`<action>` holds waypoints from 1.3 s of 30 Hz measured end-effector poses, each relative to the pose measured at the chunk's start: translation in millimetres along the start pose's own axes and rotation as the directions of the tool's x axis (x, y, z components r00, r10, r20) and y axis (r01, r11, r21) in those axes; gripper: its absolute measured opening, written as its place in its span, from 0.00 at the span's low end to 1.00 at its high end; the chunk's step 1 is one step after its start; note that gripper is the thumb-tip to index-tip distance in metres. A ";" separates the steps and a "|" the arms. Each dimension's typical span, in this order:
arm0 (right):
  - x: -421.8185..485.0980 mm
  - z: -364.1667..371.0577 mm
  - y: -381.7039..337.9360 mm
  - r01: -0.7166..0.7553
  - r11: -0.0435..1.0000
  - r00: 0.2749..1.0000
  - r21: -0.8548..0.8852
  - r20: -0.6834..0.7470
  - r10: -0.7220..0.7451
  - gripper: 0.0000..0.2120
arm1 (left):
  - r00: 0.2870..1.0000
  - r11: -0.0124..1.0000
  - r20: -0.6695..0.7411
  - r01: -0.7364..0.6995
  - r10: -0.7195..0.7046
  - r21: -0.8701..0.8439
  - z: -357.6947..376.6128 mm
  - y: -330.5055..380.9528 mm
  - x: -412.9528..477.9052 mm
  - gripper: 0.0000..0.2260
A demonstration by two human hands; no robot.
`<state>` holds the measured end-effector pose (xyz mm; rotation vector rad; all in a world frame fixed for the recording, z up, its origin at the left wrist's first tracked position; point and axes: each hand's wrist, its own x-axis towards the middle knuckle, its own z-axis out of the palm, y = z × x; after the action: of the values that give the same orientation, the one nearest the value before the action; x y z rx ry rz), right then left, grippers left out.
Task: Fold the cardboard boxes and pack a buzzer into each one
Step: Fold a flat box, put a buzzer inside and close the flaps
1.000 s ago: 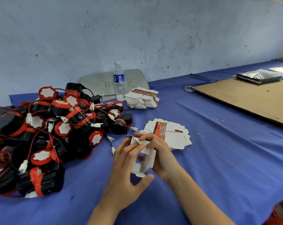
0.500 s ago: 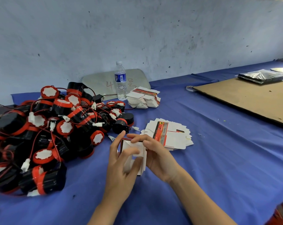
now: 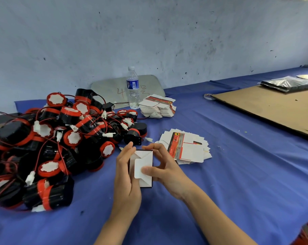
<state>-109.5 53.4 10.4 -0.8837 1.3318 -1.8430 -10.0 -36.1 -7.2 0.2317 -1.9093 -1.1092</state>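
A small white cardboard box [image 3: 144,160] with dark edges is held above the blue table between both hands, its end flaps folded inward. My left hand [image 3: 125,175] grips its left side. My right hand [image 3: 164,169] holds the right side, thumb pressing a white flap down. A big heap of black-and-red buzzers [image 3: 61,138] with red wires and white plugs lies to the left. A fanned stack of flat box blanks [image 3: 186,147] lies just right of the hands; a second stack of blanks [image 3: 157,107] sits further back.
A water bottle [image 3: 132,87] stands before a grey panel [image 3: 149,85] leaning on the wall. A large brown cardboard sheet [image 3: 273,106] covers the right of the blue table [image 3: 238,174], with a plastic-wrapped packet [image 3: 287,84] and a tape roll [image 3: 208,96] by it.
The loose blank has been squared into a box shape and turned end-on to me. The flaps are now folded in, and my right thumb has come onto the end flap.
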 end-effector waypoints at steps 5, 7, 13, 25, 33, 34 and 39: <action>2.8 -0.3 2.9 0.034 0.999 0.997 0.032 -0.064 -0.032 0.21 | 0.997 0.981 -0.052 0.038 -0.049 -0.192 1.7 -0.4 -2.4 0.19; 3.8 -3.1 0.9 0.034 0.992 0.994 0.121 -0.105 -0.021 0.19 | 0.998 0.971 -0.009 0.059 -0.063 -0.231 1.3 -3.3 -3.5 0.21; 3.7 -9.2 -4.6 -0.063 0.926 0.997 0.372 -0.013 0.073 0.19 | 0.982 0.987 0.138 0.139 -0.126 -0.084 5.9 -13.3 -3.7 0.45; -1.2 -4.0 -5.1 -0.037 0.986 0.999 0.160 -0.014 0.039 0.16 | 0.992 0.962 0.102 -0.094 0.070 0.256 3.5 -17.7 -1.9 0.48; -2.6 -1.6 -8.0 -0.022 0.998 0.999 0.062 -0.027 0.023 0.18 | 0.988 0.943 0.108 -0.136 0.107 0.305 2.8 -17.4 -2.6 0.48; -2.6 -1.3 -8.3 -0.023 0.997 0.999 0.069 -0.024 0.025 0.18 | 0.988 0.940 0.107 -0.139 0.110 0.310 3.0 -17.3 -2.5 0.48; -3.2 -3.0 -9.0 -0.029 0.996 1.000 0.088 -0.003 0.029 0.21 | 0.988 0.945 0.115 -0.133 0.103 0.299 3.2 -15.7 -3.2 0.48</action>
<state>-111.5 59.7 17.9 -0.8107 1.2498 -1.8671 -14.5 -41.6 -21.9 0.2337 -2.1519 -0.7529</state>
